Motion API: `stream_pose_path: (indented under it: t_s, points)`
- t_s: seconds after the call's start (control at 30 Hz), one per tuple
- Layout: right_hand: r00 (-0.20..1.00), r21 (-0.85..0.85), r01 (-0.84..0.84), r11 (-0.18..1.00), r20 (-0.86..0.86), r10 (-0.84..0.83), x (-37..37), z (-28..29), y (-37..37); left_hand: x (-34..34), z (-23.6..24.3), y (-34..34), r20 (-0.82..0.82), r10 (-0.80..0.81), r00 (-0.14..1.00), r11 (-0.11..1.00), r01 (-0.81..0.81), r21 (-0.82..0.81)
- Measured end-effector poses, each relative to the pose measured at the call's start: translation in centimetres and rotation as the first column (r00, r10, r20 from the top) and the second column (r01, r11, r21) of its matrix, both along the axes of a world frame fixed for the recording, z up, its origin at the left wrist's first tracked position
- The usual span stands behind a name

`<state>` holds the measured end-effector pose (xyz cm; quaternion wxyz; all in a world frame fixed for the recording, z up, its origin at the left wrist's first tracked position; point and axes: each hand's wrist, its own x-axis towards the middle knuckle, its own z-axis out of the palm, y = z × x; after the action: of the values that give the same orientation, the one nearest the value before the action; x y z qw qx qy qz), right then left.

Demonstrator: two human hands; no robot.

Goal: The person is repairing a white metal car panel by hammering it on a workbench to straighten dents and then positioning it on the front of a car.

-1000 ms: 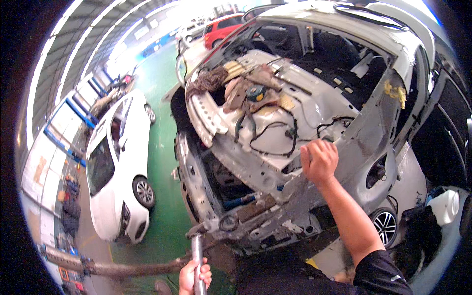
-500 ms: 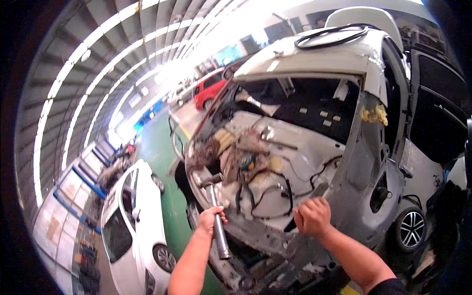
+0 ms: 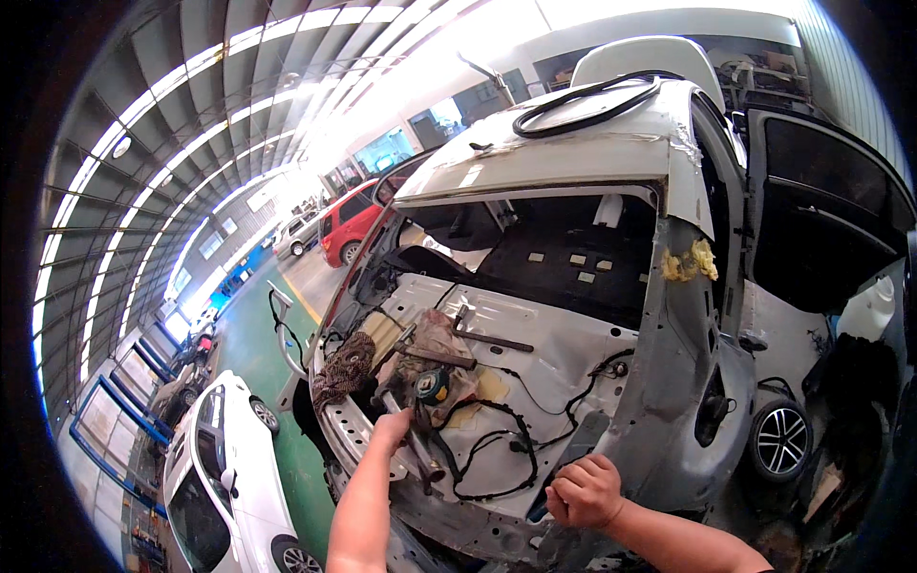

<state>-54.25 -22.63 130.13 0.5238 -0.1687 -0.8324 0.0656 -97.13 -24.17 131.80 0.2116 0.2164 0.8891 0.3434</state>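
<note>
My left hand (image 3: 390,432) is closed round a hammer with a shiny metal tube handle (image 3: 427,456). Its head end, partly hidden, lies over the left edge of a stripped car's rear floor (image 3: 521,310). At the right of that opening, my right hand (image 3: 585,490) is closed on a flat grey metal bar (image 3: 585,435), which shows above and below the fist. Beyond the left hand lie a brown knitted rag (image 3: 346,368), a pinkish cloth (image 3: 439,334) and a round teal-and-black thing (image 3: 432,386). A second hammer (image 3: 492,341) rests farther in.
Black wiring (image 3: 525,444) loops across the floor panel. A black rubber seal (image 3: 583,103) lies coiled on the white roof (image 3: 564,143). An open black door (image 3: 826,210) and a wheel (image 3: 781,441) stand right. A white car (image 3: 224,477) is parked left, a red car (image 3: 346,224) behind.
The view has shifted, so the car body sits lower and further left. My left hand with the hammer has moved farther in over the floor's left edge. My right hand keeps its closed grip.
</note>
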Motion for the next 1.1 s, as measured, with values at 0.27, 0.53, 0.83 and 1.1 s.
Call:
stream_pose_path:
  t_s: [0.27,0.53,0.83,1.1]
  points:
    - [0.999,-0.026,-0.032,0.999,0.000,0.032,-0.1,0.0,-0.4,3.0,6.2,0.4,-0.147,-0.427,0.892,0.599,0.157,-0.785]
    - [0.997,-0.021,-0.060,0.998,-0.054,0.059,-0.1,-0.6,0.3,8.9,7.7,9.1,-0.714,-0.551,0.432,0.833,0.238,-0.499]
    - [0.995,-0.054,-0.096,0.994,-0.032,0.094,0.0,-1.0,0.2,16.0,0.5,21.7,-0.638,-0.770,0.012,0.575,0.448,-0.685]
    - [0.996,-0.032,-0.068,0.997,-0.055,0.066,-0.3,-0.2,0.0,11.7,-0.5,18.9,-0.787,-0.594,-0.166,0.605,0.552,-0.573]
